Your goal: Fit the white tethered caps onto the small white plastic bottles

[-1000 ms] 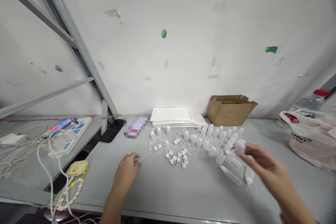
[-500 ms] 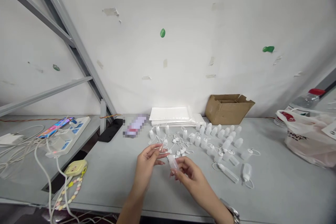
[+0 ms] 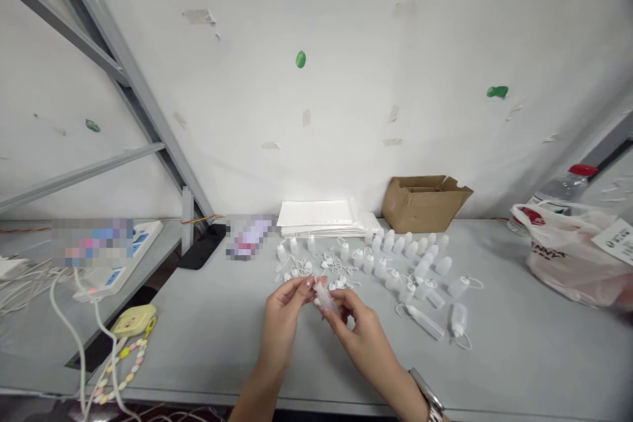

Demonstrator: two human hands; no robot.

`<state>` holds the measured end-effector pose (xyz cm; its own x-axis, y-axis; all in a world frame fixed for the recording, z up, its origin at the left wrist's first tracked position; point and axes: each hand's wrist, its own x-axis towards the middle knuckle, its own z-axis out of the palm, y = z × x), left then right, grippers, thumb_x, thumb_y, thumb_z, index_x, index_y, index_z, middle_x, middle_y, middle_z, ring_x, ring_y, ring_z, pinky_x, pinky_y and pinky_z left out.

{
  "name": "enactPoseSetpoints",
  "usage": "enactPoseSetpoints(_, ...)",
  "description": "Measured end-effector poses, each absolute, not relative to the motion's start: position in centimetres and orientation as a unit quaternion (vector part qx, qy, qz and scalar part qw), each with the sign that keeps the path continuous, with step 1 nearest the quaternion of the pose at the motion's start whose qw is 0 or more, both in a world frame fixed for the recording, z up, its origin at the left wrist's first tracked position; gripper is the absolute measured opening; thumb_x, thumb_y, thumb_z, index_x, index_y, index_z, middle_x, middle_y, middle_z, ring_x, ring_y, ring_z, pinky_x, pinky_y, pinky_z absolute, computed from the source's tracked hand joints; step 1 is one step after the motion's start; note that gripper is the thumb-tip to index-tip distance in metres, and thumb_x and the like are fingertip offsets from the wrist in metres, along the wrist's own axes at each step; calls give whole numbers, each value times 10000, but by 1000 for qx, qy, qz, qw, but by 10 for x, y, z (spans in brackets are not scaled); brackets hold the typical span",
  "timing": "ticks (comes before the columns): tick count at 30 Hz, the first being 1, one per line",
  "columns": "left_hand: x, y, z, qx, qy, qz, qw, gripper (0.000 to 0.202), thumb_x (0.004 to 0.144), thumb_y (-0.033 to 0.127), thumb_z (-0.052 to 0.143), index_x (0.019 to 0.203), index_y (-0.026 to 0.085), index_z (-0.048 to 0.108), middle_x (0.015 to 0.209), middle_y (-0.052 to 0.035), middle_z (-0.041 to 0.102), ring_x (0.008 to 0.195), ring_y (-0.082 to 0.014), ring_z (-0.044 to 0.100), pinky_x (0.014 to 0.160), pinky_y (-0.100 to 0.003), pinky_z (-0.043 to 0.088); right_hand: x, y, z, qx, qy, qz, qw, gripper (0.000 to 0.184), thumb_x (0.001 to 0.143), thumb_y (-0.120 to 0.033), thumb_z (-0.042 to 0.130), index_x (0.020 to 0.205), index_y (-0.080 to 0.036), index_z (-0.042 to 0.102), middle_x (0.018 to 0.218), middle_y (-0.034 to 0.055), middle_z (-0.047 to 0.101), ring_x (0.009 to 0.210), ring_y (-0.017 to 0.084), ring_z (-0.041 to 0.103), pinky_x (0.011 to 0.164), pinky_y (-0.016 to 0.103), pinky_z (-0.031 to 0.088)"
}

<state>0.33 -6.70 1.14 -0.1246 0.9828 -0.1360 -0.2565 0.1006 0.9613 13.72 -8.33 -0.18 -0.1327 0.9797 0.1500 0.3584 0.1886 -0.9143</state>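
Over the grey table (image 3: 504,362), my right hand (image 3: 357,326) grips a small translucent white bottle (image 3: 326,298), tilted with its top toward my left hand. My left hand (image 3: 283,311) pinches a small white cap at the bottle's top, fingertips pressed together. Just beyond the hands lie loose white caps with loops (image 3: 332,265) scattered on the table. To the right stand and lie several more small white bottles (image 3: 410,260).
A stack of white sheets (image 3: 319,216) and an open cardboard box (image 3: 425,201) sit against the wall. A plastic bag (image 3: 573,254) and a red-capped water bottle (image 3: 564,188) are at the far right. A power strip (image 3: 121,260), cables and a yellow case (image 3: 132,320) lie left.
One second ago the hands were wide apart, the right one lifting a bottle at the right. They have since come together at the table's middle, the left fingertips closing on the bottle's top.
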Motion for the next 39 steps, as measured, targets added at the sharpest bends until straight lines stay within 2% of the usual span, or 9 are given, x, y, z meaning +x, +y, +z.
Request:
enactPoseSetpoints(5,4,-66,10,366,477,554,576,237,681,354,663,805,153,685,898,-88,719,907,-233,630,872,-363,435,137,-83,-5,-513,-668,322,433,211,808,-331,527,945,-174,561,731,26,629,629,147,555,609,250,451)
enactPoseSetpoints(11,4,-66,11,367,465,551,588,242,628,325,712,808,164,690,913,-84,714,968,-242,603,907,-365,401,137,-85,-6,-517,-640,346,451,229,766,-326,581,932,-167,581,701,23,623,607,145,544,600,253,447)
enactPoseSetpoints(20,4,-69,10,354,398,517,670,294,711,415,630,798,139,685,890,-98,675,814,-206,590,726,-312,434,138,-81,5,-350,-476,661,463,275,732,-403,645,859,-161,611,673,11,603,550,98,486,546,231,383)
enactPoseSetpoints(24,5,-68,14,347,363,500,706,285,726,412,619,778,139,684,814,-75,662,799,-181,572,769,-303,415,140,-80,7,-249,-375,774,446,245,760,-372,635,778,-128,629,642,14,581,499,57,424,524,207,325)
enactPoseSetpoints(27,4,-67,16,340,364,498,709,211,736,350,628,801,158,684,871,-54,653,800,-157,559,777,-284,408,141,-81,7,-225,-331,805,438,258,743,-368,656,710,-113,626,618,18,574,478,46,406,519,201,311)
enactPoseSetpoints(30,4,-67,16,342,372,492,709,200,741,326,627,805,145,685,908,-64,642,771,-148,555,740,-279,418,139,-81,7,-256,-343,791,436,286,714,-395,675,687,-114,630,615,18,577,481,51,415,521,201,324)
enactPoseSetpoints(34,6,-68,16,339,347,482,729,214,763,327,596,825,141,680,919,-68,617,624,-113,515,583,-274,415,136,-81,4,-345,-408,701,472,304,679,-438,682,716,-139,643,605,-1,574,509,84,466,536,222,381)
enactPoseSetpoints(36,6,-69,17,331,320,484,744,177,768,286,595,844,150,680,922,-62,610,686,-128,529,594,-268,418,135,-83,-1,-401,-447,624,500,305,681,-440,674,781,-153,650,624,1,592,540,110,503,556,242,418)
enactPoseSetpoints(39,6,-69,18,317,294,493,755,170,787,261,575,841,146,688,958,-75,616,914,-187,538,756,-292,432,134,-87,-8,-477,-519,465,537,252,722,-388,649,856,-174,642,713,26,637,644,149,558,633,268,458)
